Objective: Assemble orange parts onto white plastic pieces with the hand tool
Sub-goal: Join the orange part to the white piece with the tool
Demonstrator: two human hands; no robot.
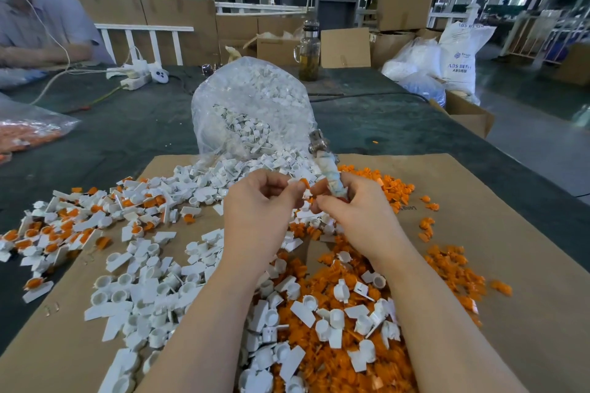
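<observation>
My left hand point(258, 201) pinches a small white plastic piece with an orange part point(304, 183) on it, held above the cardboard. My right hand point(348, 201) grips the wrapped handle of the hand tool point(325, 166), whose metal head points up and away. Both hands meet at fingertip level. Loose white pieces point(153, 281) cover the left and middle of the cardboard, loose orange parts point(335, 357) the right and front. Assembled white-and-orange pieces point(54, 233) lie in a heap at the far left.
A brown cardboard sheet point(479, 201) covers the dark green table. A clear bag of white pieces point(252, 105) lies open behind my hands. A bag of orange parts point(25, 134) sits left. A glass bottle point(309, 54), a power strip point(135, 81) and another person point(38, 19) are farther back.
</observation>
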